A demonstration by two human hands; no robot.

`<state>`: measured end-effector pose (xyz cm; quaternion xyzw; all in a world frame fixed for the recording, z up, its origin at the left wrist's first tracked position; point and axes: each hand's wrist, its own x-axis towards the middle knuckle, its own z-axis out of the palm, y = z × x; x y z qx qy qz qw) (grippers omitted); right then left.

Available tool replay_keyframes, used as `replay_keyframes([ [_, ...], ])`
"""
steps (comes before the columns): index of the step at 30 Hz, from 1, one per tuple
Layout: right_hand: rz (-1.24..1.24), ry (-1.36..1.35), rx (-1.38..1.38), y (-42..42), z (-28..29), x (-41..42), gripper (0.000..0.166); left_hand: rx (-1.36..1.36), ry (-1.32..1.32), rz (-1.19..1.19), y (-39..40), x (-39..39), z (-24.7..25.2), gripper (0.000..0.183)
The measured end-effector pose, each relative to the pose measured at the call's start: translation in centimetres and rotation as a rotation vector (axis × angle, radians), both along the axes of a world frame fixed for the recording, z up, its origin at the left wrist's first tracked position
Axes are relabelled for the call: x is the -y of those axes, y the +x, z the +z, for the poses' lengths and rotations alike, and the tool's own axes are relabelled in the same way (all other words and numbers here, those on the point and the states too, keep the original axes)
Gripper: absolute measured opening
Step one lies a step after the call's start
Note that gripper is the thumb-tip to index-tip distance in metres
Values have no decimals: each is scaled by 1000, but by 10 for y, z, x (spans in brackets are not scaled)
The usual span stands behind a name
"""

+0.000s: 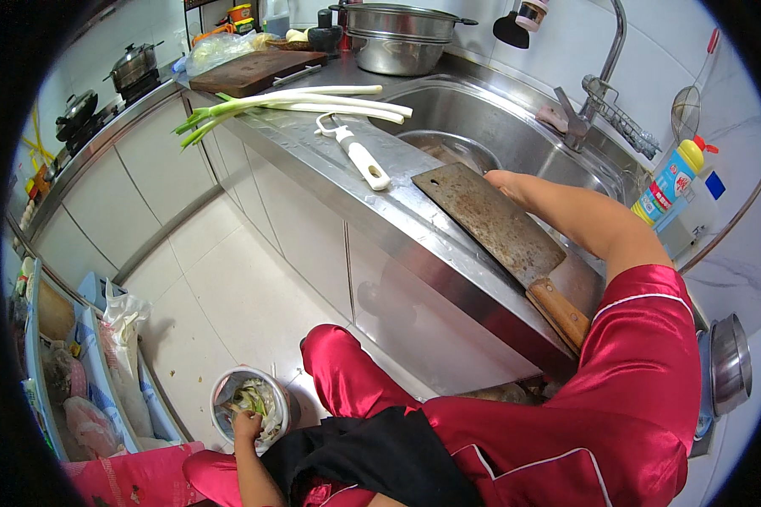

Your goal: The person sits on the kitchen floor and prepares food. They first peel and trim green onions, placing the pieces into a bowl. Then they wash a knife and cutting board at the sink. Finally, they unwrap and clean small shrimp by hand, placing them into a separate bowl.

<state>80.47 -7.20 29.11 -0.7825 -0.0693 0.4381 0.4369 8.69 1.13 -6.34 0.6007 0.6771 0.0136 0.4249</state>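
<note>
My left hand (248,424) is over a small lined waste bin (285,412) on the floor. Vegetable scraps (253,397) lie in the bin, close to the fingers. Whether the hand holds any of them is unclear. My right hand (498,180) reaches into the steel sink (533,136), beside a round bowl (482,149); its fingers are mostly hidden. On the counter, near my right forearm, lies a stained cleaver (494,218) with a wooden handle (558,312). A white peeler (360,155) rests farther left, in front of several leeks or long scallions (304,101).
A dark cutting board (253,71) and a steel pot with a strainer (399,41) stand at the back. The faucet (583,117) rises behind the sink. A yellow cleaner bottle (669,180) stands at right. Blue storage bins (92,361) hold bags at lower left.
</note>
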Motion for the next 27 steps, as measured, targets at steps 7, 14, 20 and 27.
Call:
replay_keyframes([
  [7, -270, -46, -99, 2, 45, -18, 11, 3, -27, -55, 6, 0, 5, 40],
  [14, -310, 48, -50, -12, 45, -15, 11, 9, -142, -97, 7, 0, 5, 45],
  [20, -477, 173, -7, 8, 27, -19, 10, 31, -180, -88, 14, 4, 13, 43],
  [27, -278, 142, -119, -7, 47, -11, 12, 31, -212, -107, -1, -2, 0, 40],
])
